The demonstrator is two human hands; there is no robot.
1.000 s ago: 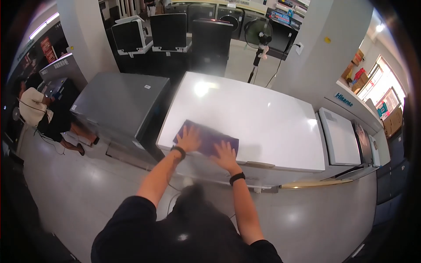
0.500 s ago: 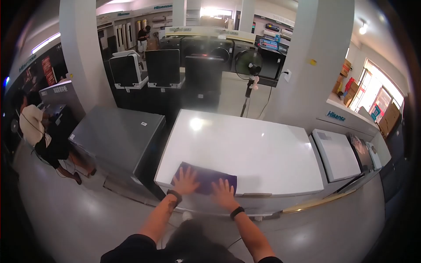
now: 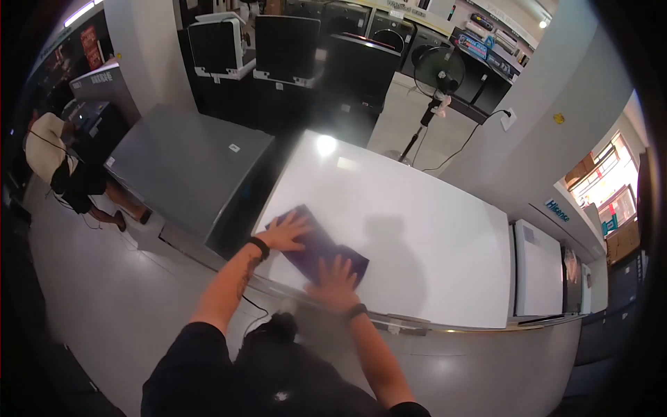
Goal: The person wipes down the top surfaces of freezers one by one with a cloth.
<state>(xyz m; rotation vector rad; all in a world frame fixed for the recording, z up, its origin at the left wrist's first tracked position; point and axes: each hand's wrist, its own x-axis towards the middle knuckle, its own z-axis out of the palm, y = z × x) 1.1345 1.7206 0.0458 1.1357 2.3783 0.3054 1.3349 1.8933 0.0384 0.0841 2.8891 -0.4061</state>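
A dark purple cloth (image 3: pixel 316 243) lies flat near the front left corner of a white chest-type appliance's glossy lid (image 3: pixel 445 236). My left hand (image 3: pixel 286 232) rests on the cloth's upper left part with its fingers spread. Lower and to the right, my right hand (image 3: pixel 335 285) presses on the cloth's near edge, its fingers apart and slightly blurred. Neither hand is wrapped around anything. A dark band is on each wrist.
Left of the white lid stands a grey chest appliance (image 3: pixel 187 167), across a dark gap. A person (image 3: pixel 59 163) bends at the far left. Behind are a standing fan (image 3: pixel 439 73) and a pillar (image 3: pixel 535 118). A smaller white unit (image 3: pixel 538 271) stands right.
The cloth has turned from lying nearly along the front edge to a diagonal. My right hand has moved nearer the front edge, and the camera view has tilted.
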